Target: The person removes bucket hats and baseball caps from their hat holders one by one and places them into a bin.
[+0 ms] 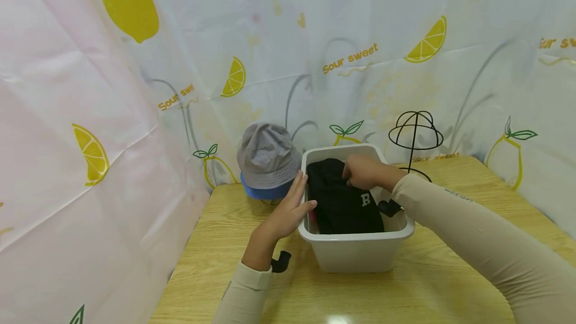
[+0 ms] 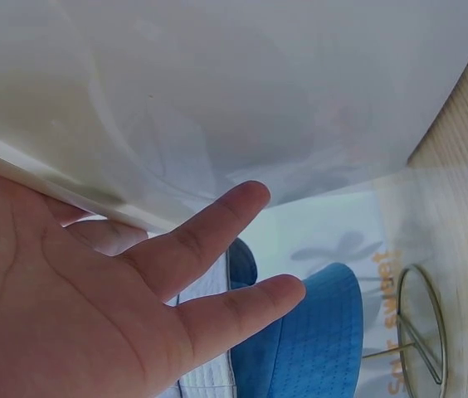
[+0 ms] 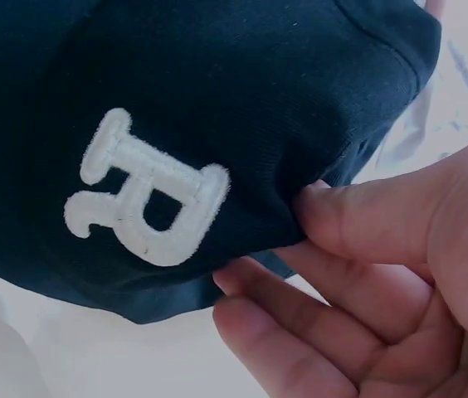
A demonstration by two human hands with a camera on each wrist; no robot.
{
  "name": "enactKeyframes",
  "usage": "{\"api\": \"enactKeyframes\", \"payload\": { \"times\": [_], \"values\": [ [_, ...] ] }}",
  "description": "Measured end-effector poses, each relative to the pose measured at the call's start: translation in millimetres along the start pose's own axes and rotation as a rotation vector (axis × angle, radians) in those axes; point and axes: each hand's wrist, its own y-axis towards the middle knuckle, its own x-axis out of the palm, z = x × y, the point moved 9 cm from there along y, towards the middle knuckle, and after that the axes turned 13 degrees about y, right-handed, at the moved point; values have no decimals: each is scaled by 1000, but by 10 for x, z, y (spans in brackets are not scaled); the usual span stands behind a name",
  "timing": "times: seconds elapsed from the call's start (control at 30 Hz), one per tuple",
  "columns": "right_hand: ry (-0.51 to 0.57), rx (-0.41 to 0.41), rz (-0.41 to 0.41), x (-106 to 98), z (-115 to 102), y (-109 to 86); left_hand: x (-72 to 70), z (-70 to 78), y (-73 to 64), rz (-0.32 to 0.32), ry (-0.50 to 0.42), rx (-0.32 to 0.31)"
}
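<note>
A black hat with a white letter R lies in a white plastic tub. My right hand reaches in over the tub's far right side. In the right wrist view, its thumb and fingers pinch the edge of the black hat near the letter. My left hand rests against the tub's left rim, its fingers extended. From the left wrist view, those fingers lie along the outer wall of the tub. Something red shows partly beside the hat, mostly hidden.
Left of the tub, a grey bucket hat sits over a blue hat on a wire stand. A black wire hat stand without a hat stands behind right. A lemon-printed cloth hangs behind the wooden table.
</note>
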Motion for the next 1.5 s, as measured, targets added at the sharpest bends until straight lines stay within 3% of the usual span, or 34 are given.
{"api": "enactKeyframes", "payload": {
  "times": [0.1, 0.3, 0.43, 0.97, 1.27, 1.5],
  "values": [
    [-7, 11, 88, -72, 2, -9, -2, 6, -2, -1, -1, 1],
    [27, 109, 223, -206, 12, -66, 4, -8, 10, -2, -9, 5],
    [68, 167, 276, -293, 23, -120, 4, -10, 11, -1, -1, 2],
    [110, 161, 169, -465, 59, -344, -1, 13, 3, -6, 1, -2],
    [137, 156, 227, -622, 217, -573, 8, -15, 18, -2, -4, 6],
    [189, 152, 256, -619, 356, -753, 12, -18, 14, -3, -2, 4]
  ]
}}
